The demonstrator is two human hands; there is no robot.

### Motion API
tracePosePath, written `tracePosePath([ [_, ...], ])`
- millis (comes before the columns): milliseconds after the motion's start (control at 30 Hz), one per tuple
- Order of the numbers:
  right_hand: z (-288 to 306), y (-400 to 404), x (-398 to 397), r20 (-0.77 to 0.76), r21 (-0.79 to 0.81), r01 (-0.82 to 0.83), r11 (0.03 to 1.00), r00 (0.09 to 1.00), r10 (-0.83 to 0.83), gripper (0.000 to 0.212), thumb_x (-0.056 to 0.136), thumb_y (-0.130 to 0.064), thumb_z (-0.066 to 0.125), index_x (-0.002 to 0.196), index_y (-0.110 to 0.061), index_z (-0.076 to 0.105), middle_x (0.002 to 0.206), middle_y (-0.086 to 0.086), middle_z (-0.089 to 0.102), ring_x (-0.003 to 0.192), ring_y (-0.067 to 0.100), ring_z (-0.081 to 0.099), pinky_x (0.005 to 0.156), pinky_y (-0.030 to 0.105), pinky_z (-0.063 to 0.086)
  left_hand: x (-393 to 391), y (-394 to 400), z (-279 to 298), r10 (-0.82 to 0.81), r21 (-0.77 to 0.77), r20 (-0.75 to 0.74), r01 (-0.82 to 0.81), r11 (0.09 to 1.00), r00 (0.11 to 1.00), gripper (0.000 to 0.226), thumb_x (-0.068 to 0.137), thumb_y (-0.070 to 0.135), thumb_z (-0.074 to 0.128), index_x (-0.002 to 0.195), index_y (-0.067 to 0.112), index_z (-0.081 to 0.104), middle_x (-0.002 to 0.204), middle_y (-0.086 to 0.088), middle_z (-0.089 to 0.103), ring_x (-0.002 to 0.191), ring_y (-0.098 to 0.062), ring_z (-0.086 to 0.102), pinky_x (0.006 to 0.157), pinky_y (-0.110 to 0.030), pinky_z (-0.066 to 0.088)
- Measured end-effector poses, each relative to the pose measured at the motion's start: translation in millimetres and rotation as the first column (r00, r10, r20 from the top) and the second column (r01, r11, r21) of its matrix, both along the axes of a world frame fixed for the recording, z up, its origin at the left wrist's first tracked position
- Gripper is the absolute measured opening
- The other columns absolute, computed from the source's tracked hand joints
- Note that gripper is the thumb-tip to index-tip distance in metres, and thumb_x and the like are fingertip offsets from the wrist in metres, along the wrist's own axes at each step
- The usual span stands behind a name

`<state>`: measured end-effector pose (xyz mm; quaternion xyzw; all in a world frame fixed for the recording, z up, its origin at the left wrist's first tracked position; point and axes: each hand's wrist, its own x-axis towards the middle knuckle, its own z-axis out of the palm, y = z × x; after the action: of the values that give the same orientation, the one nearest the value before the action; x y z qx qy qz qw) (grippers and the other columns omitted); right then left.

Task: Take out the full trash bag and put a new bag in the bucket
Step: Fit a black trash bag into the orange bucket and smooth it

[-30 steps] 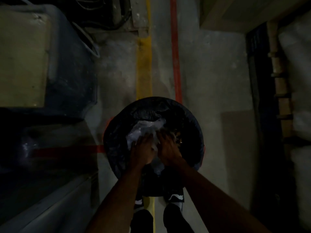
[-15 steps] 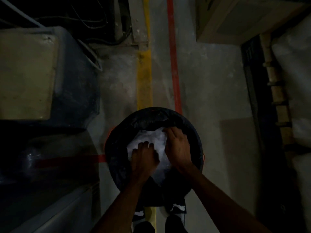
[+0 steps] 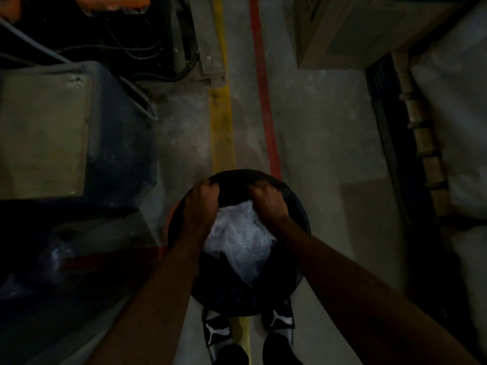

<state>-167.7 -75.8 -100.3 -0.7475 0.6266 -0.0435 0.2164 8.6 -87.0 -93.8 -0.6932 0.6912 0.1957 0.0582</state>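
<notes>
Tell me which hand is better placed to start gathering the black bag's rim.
Neither clearly: left hand and right hand both grip the black trash bag at the bucket's far edge, level with each other, bubble wrap between them.

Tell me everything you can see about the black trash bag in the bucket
The black trash bag looks like thin, dull plastic and lines a round bucket on the concrete floor, just ahead of the person's shoes. It is open at the top, with crumpled clear plastic showing inside. The left hand and right hand both grip its far edge, bunching it inward. Its lower part is hidden.
</notes>
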Motion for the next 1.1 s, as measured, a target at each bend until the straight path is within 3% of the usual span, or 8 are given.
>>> tracePosePath([
  [133,0,64,4,-0.044,0.053,-0.061,0.997,0.997,0.063,0.041,0.043,-0.004,0.088,0.08,-0.013,0.075,0.078,0.009,0.07,0.068,0.026,0.07,0.049,0.027,0.053,12,54,-9,-0.223,0.181,0.068,0.208,0.961,0.972,0.011,0.068,0.001,0.076,0.074,0.008,0.069,0.078,-0.015,0.064,0.07,-0.032,0.066,0.055,-0.034,0.055],
  [267,-6,111,5,-0.02,0.299,0.004,0.954,1.0,0.002,0.027,0.086,-0.015,0.064,0.113,-0.013,0.069,0.113,0.01,0.066,0.105,0.026,0.065,0.086,0.034,0.054,15,101,-13,-0.197,0.278,0.032,0.18,0.943,0.98,0.005,0.081,0.012,0.064,0.076,0.011,0.067,0.082,-0.011,0.065,0.077,-0.029,0.067,0.063,-0.034,0.054],
  [333,-3,132,-1,0.102,0.181,0.174,0.968,0.976,-0.194,0.035,0.084,-0.01,0.061,0.118,-0.006,0.067,0.116,0.013,0.066,0.108,0.03,0.062,0.091,0.037,0.053,7,111,-3,-0.184,0.236,0.0,0.178,0.955,0.983,0.01,0.071,0.01,0.066,0.081,0.009,0.068,0.085,-0.013,0.065,0.08,-0.033,0.066,0.063,-0.036,0.056],
  [467,21,140,-35,0.178,0.043,0.71,0.703,0.687,-0.704,0.051,0.083,-0.012,0.063,0.133,-0.005,0.054,0.13,0.014,0.057,0.119,0.026,0.048,0.101,0.038,0.044,-49,94,21,-0.389,-0.012,-0.084,0.389,0.921,0.917,0.059,0.051,0.011,0.078,0.109,0.007,0.068,0.106,-0.014,0.065,0.095,-0.034,0.065,0.074,-0.039,0.059],
  [600,22,130,-68,0.178,0.22,0.881,0.419,0.386,-0.905,0.036,0.083,-0.013,0.068,0.119,-0.01,0.066,0.113,0.01,0.07,0.102,0.027,0.066,0.086,0.035,0.054,-128,63,22,-0.619,-0.161,-0.133,0.599,0.784,0.774,0.071,0.065,0.018,0.072,0.133,0.014,0.054,0.128,-0.012,0.054,0.118,-0.032,0.053,0.09,-0.039,0.053],
  [833,14,131,-71,0.16,0.152,0.862,0.483,0.461,-0.873,0.022,0.076,-0.01,0.043,0.061,-0.011,0.059,0.065,0.008,0.066,0.059,0.024,0.061,0.054,0.034,0.045,-168,35,5,-0.834,-0.081,-0.039,0.83,0.552,0.551,0.04,0.073,0.016,0.038,0.087,0.011,0.074,0.092,-0.007,0.067,0.096,-0.025,0.064,0.057,-0.032,0.058],
  [1000,17,114,-35,0.32,0.275,0.692,0.668,0.589,-0.742,0.029,0.086,-0.017,0.047,0.096,-0.007,0.072,0.092,0.01,0.072,0.087,0.025,0.066,0.082,0.038,0.054,-119,24,-5,-0.634,0.002,-0.241,0.653,0.757,0.735,0.048,0.087,0.035,0.034,0.113,0.012,0.067,0.12,-0.007,0.061,0.115,-0.026,0.057,0.097,-0.04,0.049],
  [1100,15,99,-10,0.22,0.378,0.575,0.726,0.705,-0.674,0.017,0.088,-0.007,0.057,0.092,-0.005,0.074,0.092,0.013,0.074,0.088,0.028,0.068,0.077,0.029,0.048,-76,23,-10,-0.394,0.085,-0.27,0.429,0.899,0.878,0.029,0.084,0.012,0.054,0.107,0.009,0.072,0.112,-0.014,0.067,0.109,-0.032,0.06,0.093,-0.04,0.051],
])
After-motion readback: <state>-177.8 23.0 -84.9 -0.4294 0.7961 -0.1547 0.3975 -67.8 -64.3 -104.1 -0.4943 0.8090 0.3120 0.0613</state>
